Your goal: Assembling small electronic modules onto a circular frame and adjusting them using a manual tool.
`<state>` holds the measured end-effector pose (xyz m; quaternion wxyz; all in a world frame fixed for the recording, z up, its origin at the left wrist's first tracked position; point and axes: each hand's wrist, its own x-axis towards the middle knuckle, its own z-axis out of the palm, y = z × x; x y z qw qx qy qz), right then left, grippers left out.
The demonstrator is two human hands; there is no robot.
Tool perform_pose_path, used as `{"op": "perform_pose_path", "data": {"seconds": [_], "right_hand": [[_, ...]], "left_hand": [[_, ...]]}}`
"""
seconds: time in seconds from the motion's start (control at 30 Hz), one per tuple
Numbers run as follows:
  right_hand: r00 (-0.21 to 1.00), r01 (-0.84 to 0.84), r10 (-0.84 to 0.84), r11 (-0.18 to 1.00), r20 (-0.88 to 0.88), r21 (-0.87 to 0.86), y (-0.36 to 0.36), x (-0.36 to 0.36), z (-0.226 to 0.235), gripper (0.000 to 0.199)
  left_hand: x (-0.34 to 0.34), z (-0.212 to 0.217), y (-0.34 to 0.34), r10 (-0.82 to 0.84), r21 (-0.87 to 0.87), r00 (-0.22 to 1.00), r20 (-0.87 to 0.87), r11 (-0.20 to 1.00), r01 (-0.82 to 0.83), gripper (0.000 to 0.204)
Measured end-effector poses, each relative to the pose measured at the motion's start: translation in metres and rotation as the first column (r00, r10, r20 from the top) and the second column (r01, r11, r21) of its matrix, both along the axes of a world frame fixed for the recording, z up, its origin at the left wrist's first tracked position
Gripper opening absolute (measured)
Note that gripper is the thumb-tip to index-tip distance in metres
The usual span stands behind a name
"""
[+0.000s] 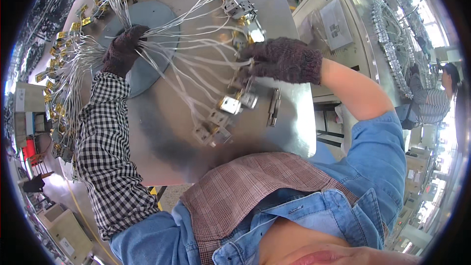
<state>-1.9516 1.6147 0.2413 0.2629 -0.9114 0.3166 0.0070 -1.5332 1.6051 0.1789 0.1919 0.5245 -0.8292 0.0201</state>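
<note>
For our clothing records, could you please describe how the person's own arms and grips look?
The left grip and right grip wear dark purplish-brown knitted gloves. The left arm has a black-and-white checked oversleeve, with a blue denim sleeve above it. The right forearm is bare between its glove and another blue denim sleeve.

Bright light from windows (434,34) at two o'clock; glare on the table (167,113) toward three; edges bend, darkening outward.
</note>
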Motion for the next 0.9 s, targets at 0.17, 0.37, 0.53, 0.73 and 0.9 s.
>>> {"op": "perform_pose_path", "data": {"seconds": [0.17,0.37,0.53,0.73,0.9], "right_hand": [[0.944,0.172,-0.173,0.985,-0.281,-0.031,0.020,0.018,0.018,0.046],[0.994,0.092,-0.083,0.986,-0.072,0.138,0.032,0.011,0.006,0.049],[0.983,0.072,-0.068,0.997,-0.169,0.017,0.044,0.015,0.002,0.051],[0.983,0.165,-0.161,0.985,-0.087,0.043,0.060,0.008,-0.027,0.048],[0.973,0.162,-0.103,0.942,-0.208,0.294,0.055,0.011,0.002,0.044]], "left_hand": [[-0.005,-0.001,-0.002,0.012,0.036,0.998,-0.069,0.999,-0.009,0.039],[-0.016,0.006,0.000,-0.014,0.017,0.999,-0.031,1.000,0.015,0.037],[-0.020,0.007,0.004,-0.012,0.036,0.991,-0.133,0.999,0.017,0.037],[-0.023,0.006,0.002,0.061,0.092,0.986,-0.153,0.995,-0.047,0.037],[-0.027,0.008,0.003,0.031,0.122,0.981,-0.190,0.993,-0.008,0.036]]}}
